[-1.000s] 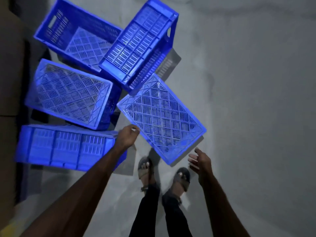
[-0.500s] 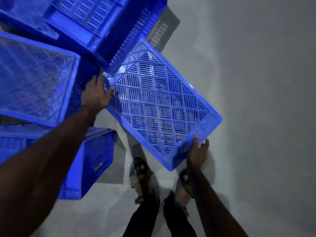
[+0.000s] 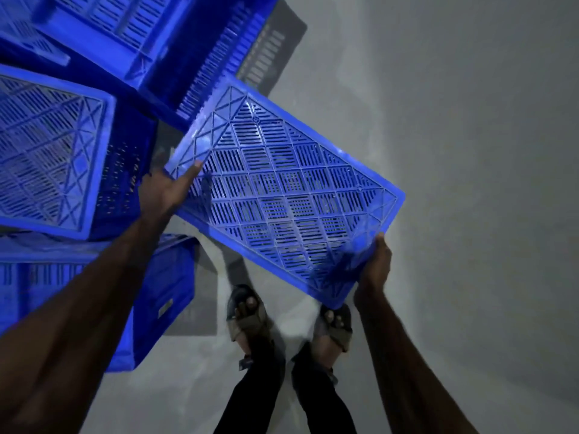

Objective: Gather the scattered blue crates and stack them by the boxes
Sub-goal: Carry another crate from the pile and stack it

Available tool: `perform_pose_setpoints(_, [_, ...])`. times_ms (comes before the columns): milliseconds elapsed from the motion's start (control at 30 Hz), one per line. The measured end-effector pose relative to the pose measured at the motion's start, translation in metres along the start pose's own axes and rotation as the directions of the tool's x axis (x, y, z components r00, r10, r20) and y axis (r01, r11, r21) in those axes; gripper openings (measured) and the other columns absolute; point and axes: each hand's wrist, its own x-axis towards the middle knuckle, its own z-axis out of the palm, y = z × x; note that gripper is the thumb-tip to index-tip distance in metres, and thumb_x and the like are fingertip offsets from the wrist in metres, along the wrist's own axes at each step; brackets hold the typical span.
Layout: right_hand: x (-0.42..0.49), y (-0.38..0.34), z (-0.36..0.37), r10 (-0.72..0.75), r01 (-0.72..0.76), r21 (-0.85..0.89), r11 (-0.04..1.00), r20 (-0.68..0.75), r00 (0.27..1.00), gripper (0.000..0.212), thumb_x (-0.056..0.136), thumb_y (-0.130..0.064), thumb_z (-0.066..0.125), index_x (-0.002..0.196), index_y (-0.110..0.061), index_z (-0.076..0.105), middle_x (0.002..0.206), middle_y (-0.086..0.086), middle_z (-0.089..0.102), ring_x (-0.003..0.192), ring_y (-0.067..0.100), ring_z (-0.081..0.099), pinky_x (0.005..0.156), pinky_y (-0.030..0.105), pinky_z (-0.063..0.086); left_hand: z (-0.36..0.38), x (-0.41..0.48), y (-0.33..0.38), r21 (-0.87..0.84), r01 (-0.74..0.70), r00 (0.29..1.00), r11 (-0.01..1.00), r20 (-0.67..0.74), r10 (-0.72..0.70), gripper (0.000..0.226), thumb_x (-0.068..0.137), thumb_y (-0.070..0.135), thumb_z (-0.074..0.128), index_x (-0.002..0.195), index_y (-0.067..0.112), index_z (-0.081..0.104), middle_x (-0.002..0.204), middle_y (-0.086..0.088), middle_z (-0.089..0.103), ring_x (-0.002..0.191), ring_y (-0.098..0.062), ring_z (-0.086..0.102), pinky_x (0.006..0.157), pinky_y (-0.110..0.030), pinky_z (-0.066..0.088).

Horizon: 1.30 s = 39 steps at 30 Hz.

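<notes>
An upside-down blue crate (image 3: 288, 195) with a slotted, diamond-patterned base is tilted in front of me above the floor. My left hand (image 3: 166, 191) grips its near-left edge, thumb on the base. My right hand (image 3: 374, 264) grips its near-right corner. Another upside-down blue crate (image 3: 53, 151) lies at the left. A third blue crate (image 3: 156, 296) rests on its side at the lower left, under my left forearm. More blue crates (image 3: 150, 36) are piled at the top left.
Grey concrete floor (image 3: 470, 183) spreads to the right and behind. My two sandalled feet (image 3: 247, 314) stand just below the held crate. The boxes are out of view.
Both hands went from reaching, to closing on the upside-down crate's edges, to lifting and tilting it. The camera has moved closer and lower over the pile.
</notes>
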Motion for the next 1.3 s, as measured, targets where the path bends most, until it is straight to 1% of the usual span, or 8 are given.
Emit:
perform_pose_setpoints(100, [0.013, -0.034, -0.023, -0.009, 0.000, 0.083, 0.997, 0.102, 0.995, 0.051, 0.107, -0.036, 0.047, 0.062, -0.021, 0.065, 0.058, -0.002, 0.062, 0.056, 0.014, 0.058, 0.064, 0.031, 0.050, 0.017, -0.045, 0.001, -0.074, 0.046, 0.999, 0.996, -0.002, -0.046, 0.094, 0.088, 0.077, 0.058, 0.141, 0.000, 0.055, 0.142, -0.031, 0.057, 0.131, -0.046, 0.054, 0.108, -0.050, 0.046])
perform_pose_setpoints(267, [0.050, -0.083, -0.057, 0.016, -0.018, 0.012, 1.000, 0.171, 0.985, 0.033, 0.106, -0.044, 0.046, 0.108, -0.017, 0.066, 0.091, -0.005, 0.073, 0.084, 0.014, 0.068, 0.072, 0.024, 0.054, 0.063, -0.104, -0.013, -0.272, 0.195, 0.980, 0.942, 0.102, -0.173, 0.093, 0.086, 0.072, 0.067, 0.131, -0.008, 0.057, 0.131, -0.034, 0.061, 0.118, -0.047, 0.060, 0.098, -0.055, 0.048])
perform_pose_setpoints(433, [0.072, -0.101, -0.074, 0.023, 0.013, -0.112, 0.994, 0.317, 0.948, 0.041, 0.103, -0.053, 0.045, 0.105, -0.016, 0.061, 0.091, 0.002, 0.064, 0.075, 0.011, 0.066, 0.067, 0.023, 0.053, 0.093, -0.143, -0.030, -0.335, 0.295, 0.953, 0.895, 0.163, -0.254, 0.087, 0.082, 0.073, 0.071, 0.122, -0.003, 0.060, 0.107, -0.018, 0.062, 0.108, -0.040, 0.063, 0.086, -0.052, 0.050])
perform_pose_setpoints(633, [0.087, -0.098, -0.081, -0.001, 0.057, -0.176, 0.983, 0.304, 0.953, 0.065, 0.100, -0.056, 0.043, 0.112, 0.006, 0.058, 0.089, 0.004, 0.049, 0.071, 0.020, 0.053, 0.055, 0.024, 0.044, 0.108, -0.154, -0.014, -0.398, 0.213, 0.976, 0.892, 0.052, -0.210, 0.084, 0.092, 0.069, 0.063, 0.153, 0.014, 0.046, 0.152, -0.015, 0.053, 0.140, -0.037, 0.049, 0.110, -0.050, 0.044])
perform_pose_setpoints(800, [0.106, -0.118, -0.071, -0.034, 0.034, 0.000, 0.999, 0.112, 0.993, 0.041, 0.102, -0.057, 0.045, 0.129, -0.028, 0.056, 0.138, -0.002, 0.055, 0.129, 0.018, 0.054, 0.103, 0.036, 0.043, 0.090, -0.111, 0.029, -0.360, -0.081, 0.991, 0.929, -0.131, 0.036, 0.086, 0.094, 0.064, 0.063, 0.161, 0.017, 0.036, 0.162, -0.009, 0.043, 0.149, -0.027, 0.041, 0.122, -0.045, 0.035])
perform_pose_setpoints(967, [0.135, -0.142, -0.047, -0.188, 0.209, -0.170, 0.963, 0.130, 0.974, 0.045, 0.103, -0.056, 0.046, 0.134, -0.026, 0.058, 0.137, -0.003, 0.059, 0.130, 0.019, 0.054, 0.116, 0.041, 0.039, 0.077, -0.055, 0.063, -0.198, -0.272, 0.958, 0.942, -0.148, 0.246, 0.085, 0.092, 0.067, 0.064, 0.156, 0.015, 0.044, 0.156, -0.010, 0.051, 0.144, -0.028, 0.047, 0.119, -0.043, 0.038])
perform_pose_setpoints(1133, [0.155, -0.140, -0.022, -0.105, 0.169, -0.335, 0.927, 0.200, 0.974, 0.050, 0.096, -0.058, 0.059, 0.129, -0.020, 0.057, 0.120, 0.001, 0.057, 0.108, 0.018, 0.055, 0.092, 0.027, 0.042, 0.073, -0.016, 0.089, -0.383, -0.088, 0.988, 0.919, 0.087, 0.131, 0.090, 0.073, 0.079, 0.068, 0.140, 0.020, 0.062, 0.140, -0.009, 0.066, 0.130, -0.028, 0.061, 0.115, -0.047, 0.046])
perform_pose_setpoints(1300, [0.155, -0.140, -0.017, -0.088, 0.131, -0.260, 0.957, 0.169, 0.982, 0.071, 0.086, -0.063, 0.068, 0.138, -0.016, 0.054, 0.127, 0.002, 0.060, 0.119, 0.023, 0.061, 0.107, 0.038, 0.048, 0.070, -0.011, 0.101, -0.599, 0.106, 0.978, 0.794, 0.209, 0.027, 0.104, 0.061, 0.084, 0.067, 0.142, 0.019, 0.062, 0.144, -0.009, 0.062, 0.127, -0.030, 0.063, 0.110, -0.053, 0.050])
